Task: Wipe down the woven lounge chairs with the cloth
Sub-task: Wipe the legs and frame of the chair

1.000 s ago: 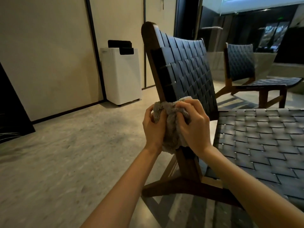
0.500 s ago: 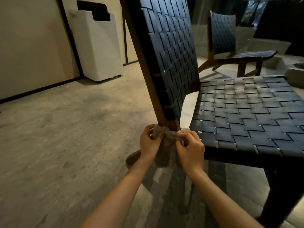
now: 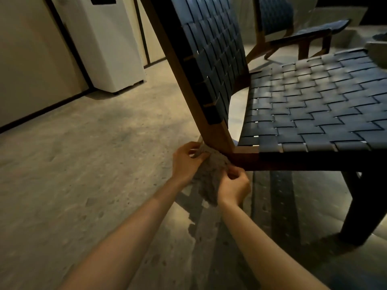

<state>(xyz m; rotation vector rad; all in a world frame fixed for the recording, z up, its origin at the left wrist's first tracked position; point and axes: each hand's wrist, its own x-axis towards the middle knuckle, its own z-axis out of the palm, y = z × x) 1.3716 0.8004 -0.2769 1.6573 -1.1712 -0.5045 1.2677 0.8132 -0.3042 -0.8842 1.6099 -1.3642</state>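
Note:
A dark woven lounge chair [image 3: 303, 105] with a brown wooden frame fills the right half of the view. A grey fuzzy cloth [image 3: 211, 176] is wrapped around the bottom of its rear frame post, where the post meets the seat rail. My left hand [image 3: 187, 162] grips the cloth's left side against the post. My right hand [image 3: 234, 186] pinches the cloth's right side just under the seat rail. The cloth's lower end hangs down between my wrists. A second woven chair [image 3: 280, 21] stands at the back right.
A white floor-standing appliance [image 3: 111, 42] sits against the beige wall [image 3: 31, 59] at the back left. Speckled concrete floor [image 3: 83, 174] spreads to the left and front. The near chair's dark front leg [image 3: 364, 206] stands at the right.
Both hands have slid the cloth down the rear post from mid-backrest height to the joint at the seat rail. My view has dropped lower and closer to the chair.

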